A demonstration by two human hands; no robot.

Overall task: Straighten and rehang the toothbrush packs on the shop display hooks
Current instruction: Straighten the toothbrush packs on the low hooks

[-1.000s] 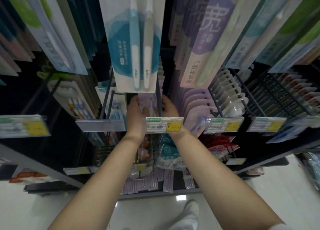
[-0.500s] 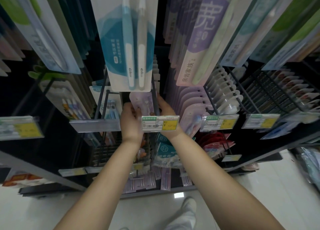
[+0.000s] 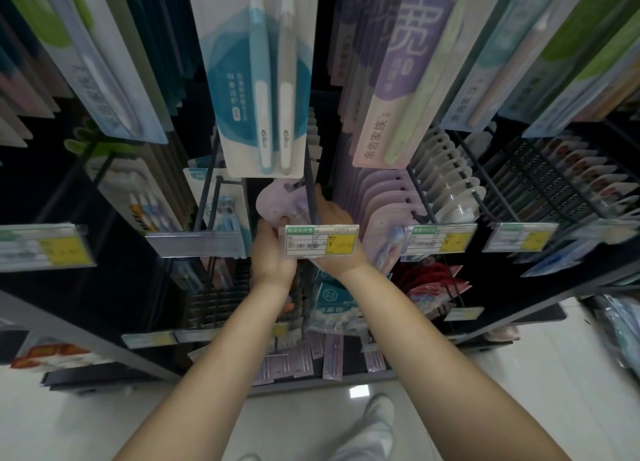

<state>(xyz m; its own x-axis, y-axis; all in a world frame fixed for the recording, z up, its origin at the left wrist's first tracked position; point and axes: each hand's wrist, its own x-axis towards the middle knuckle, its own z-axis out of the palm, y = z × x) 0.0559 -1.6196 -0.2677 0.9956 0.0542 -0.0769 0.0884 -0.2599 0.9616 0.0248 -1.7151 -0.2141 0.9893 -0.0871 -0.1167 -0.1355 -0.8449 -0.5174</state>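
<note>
Shelving [image 3: 104, 325] fills my view, its upper packs cut off by the frame's top edge. A price tag [image 3: 321, 239] on the hook's [image 3: 310, 192] end hides part of both my hands, so my fingertips are hard to make out. My left hand [image 3: 272, 252] curls up around the lilac toothbrush pack [image 3: 278, 202]; my right hand [image 3: 334, 218] grips its other side, thumb up by the hook rod. The pack (pale, translucent, round-topped) sits just under the big blue-and-white pack [image 3: 263, 89]; its lower half is hidden.
</note>
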